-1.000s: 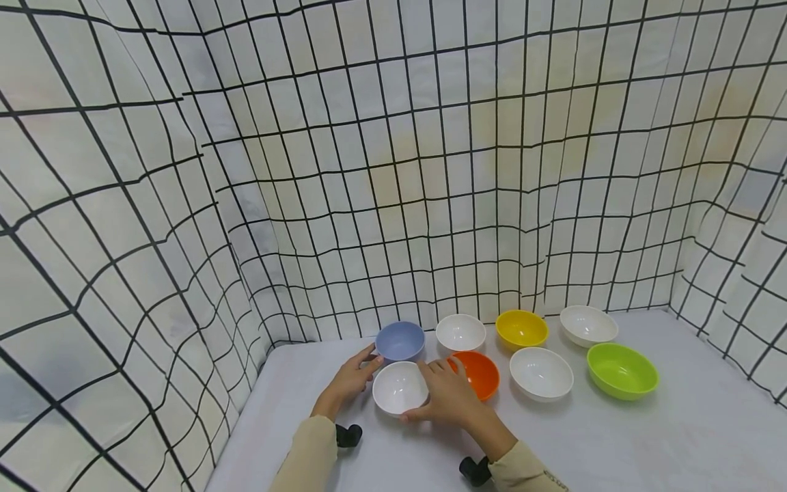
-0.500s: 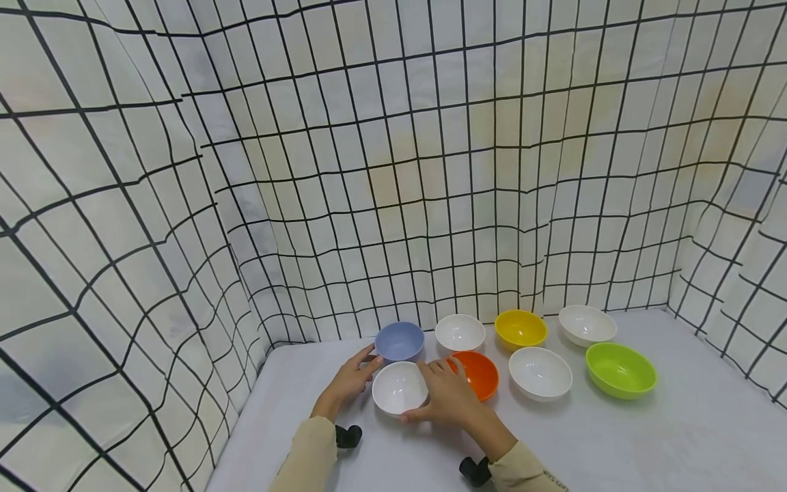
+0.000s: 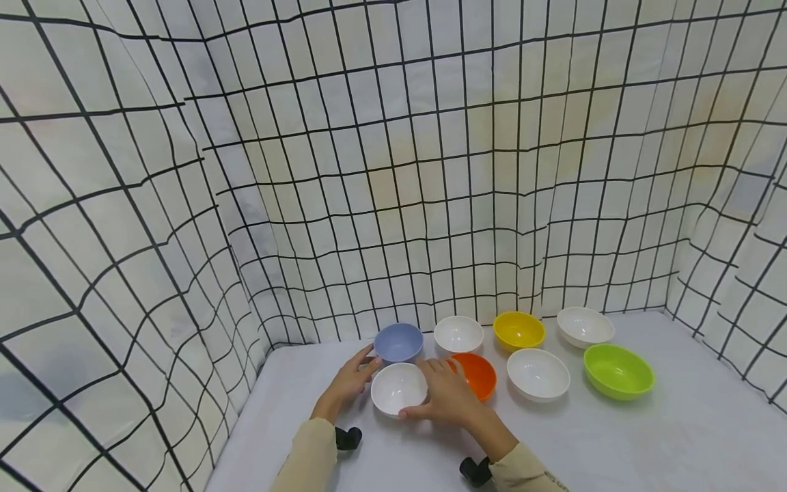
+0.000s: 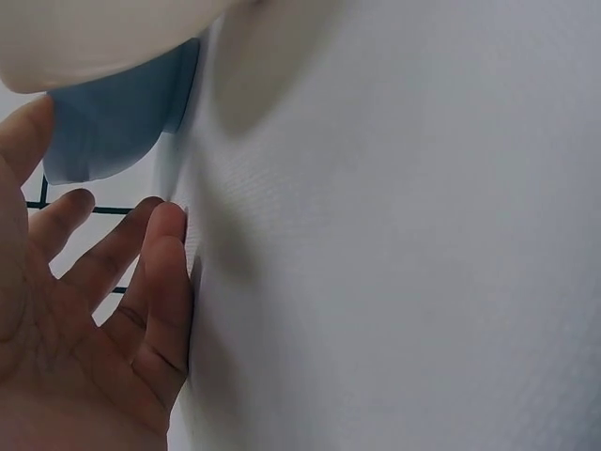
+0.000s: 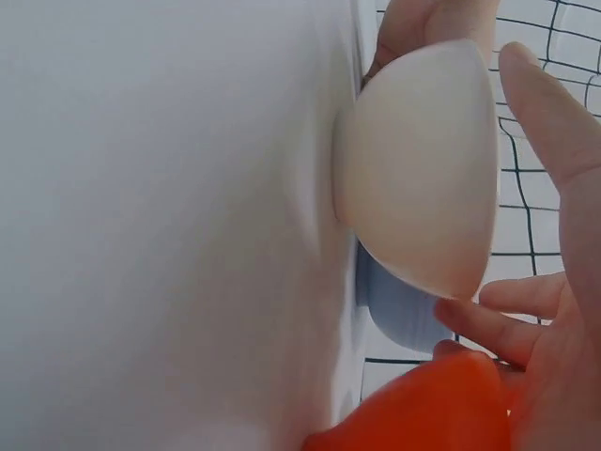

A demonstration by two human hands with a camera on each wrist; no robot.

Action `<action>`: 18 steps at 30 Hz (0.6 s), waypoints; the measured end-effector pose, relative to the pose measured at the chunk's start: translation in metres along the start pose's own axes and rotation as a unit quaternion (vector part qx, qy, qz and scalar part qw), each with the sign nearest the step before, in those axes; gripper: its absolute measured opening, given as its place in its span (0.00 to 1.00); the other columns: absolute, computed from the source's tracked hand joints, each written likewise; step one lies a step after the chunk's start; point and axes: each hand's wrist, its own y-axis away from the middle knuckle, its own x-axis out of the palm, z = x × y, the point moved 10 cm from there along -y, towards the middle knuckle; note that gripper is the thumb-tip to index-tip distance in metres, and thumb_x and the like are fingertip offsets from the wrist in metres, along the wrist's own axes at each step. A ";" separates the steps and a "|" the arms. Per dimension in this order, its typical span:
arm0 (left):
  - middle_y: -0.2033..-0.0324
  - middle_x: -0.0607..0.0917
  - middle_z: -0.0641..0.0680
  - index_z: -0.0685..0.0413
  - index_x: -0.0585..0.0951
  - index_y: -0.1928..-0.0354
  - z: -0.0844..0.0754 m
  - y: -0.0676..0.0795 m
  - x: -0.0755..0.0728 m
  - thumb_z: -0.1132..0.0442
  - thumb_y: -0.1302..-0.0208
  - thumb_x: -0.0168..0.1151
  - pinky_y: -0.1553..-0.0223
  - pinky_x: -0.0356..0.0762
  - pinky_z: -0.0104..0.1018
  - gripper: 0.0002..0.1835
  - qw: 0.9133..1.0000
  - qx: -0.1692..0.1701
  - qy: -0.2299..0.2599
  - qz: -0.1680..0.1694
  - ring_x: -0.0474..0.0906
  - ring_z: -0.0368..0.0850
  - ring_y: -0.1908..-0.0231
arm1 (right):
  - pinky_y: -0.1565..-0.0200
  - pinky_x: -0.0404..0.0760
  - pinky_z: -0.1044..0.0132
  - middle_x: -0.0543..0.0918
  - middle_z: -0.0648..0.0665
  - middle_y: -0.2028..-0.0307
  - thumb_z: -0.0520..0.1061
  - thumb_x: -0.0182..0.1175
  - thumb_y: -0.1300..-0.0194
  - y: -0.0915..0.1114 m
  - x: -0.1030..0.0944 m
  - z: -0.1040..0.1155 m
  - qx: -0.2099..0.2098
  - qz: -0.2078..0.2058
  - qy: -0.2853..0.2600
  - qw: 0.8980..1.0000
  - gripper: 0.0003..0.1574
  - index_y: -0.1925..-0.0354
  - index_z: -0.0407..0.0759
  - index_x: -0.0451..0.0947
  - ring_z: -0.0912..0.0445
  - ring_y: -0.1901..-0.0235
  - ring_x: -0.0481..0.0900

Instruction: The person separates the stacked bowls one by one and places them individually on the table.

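Observation:
A small white bowl [image 3: 398, 391] stands upright on the white tablecloth, between both hands. At its left is my left hand [image 3: 348, 383], fingers spread and loosely bent; in the left wrist view its thumb [image 4: 28, 136] is close to the white bowl's rim. My right hand [image 3: 451, 395] is at the bowl's right side. In the right wrist view its thumb [image 5: 549, 117] is apart from the bowl, and a fingertip is at or near the rim. A blue bowl [image 3: 398, 344] stands just behind. The orange bowl [image 3: 481, 376], partly hidden by the right hand, is beside it.
Farther back and right stand a white bowl [image 3: 458, 334], a yellow bowl [image 3: 519, 331] and another white bowl [image 3: 585, 326]. In front of these are a white bowl [image 3: 538, 374] and a green bowl [image 3: 618, 371]. Grid-patterned cloth walls [image 3: 393, 205] enclose the table's back and sides.
The head view has shifted very slightly. Hands and bowls keep the same places relative to one another.

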 end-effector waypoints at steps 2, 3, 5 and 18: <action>0.29 0.73 0.63 0.43 0.60 0.20 0.000 0.000 0.000 0.37 0.25 0.53 0.57 0.83 0.39 0.38 1.000 -0.001 0.005 -0.001 0.81 0.53 0.47 | 0.26 0.57 0.31 0.79 0.39 0.36 0.77 0.73 0.52 -0.001 -0.004 -0.001 -0.007 -0.011 -0.014 1.000 0.64 0.30 0.40 0.68 0.42 0.34 0.72; 0.29 0.73 0.63 0.42 0.60 0.21 0.000 -0.001 -0.001 0.37 0.25 0.53 0.57 0.83 0.38 0.37 1.000 0.000 0.009 -0.002 0.81 0.51 0.47 | 0.25 0.56 0.31 0.78 0.39 0.35 0.76 0.73 0.51 -0.001 -0.007 -0.002 -0.006 -0.014 -0.025 1.000 0.64 0.29 0.40 0.68 0.42 0.33 0.70; 0.30 0.74 0.64 0.44 0.61 0.21 -0.002 -0.001 -0.003 0.39 0.24 0.53 0.58 0.83 0.37 0.36 1.000 0.008 0.013 -0.008 0.82 0.49 0.50 | 0.25 0.55 0.32 0.76 0.39 0.32 0.73 0.74 0.49 -0.002 -0.015 -0.005 0.001 -0.020 -0.059 0.998 0.62 0.28 0.41 0.67 0.41 0.30 0.68; 0.36 0.80 0.62 0.48 0.68 0.25 -0.022 0.023 -0.049 0.46 0.27 0.60 0.40 0.80 0.60 0.33 0.980 0.070 -0.158 -0.095 0.80 0.60 0.39 | 0.29 0.66 0.31 0.66 0.43 0.24 0.66 0.69 0.38 0.028 -0.126 -0.068 0.031 -0.075 -0.171 0.982 0.54 0.22 0.55 0.58 0.40 0.25 0.63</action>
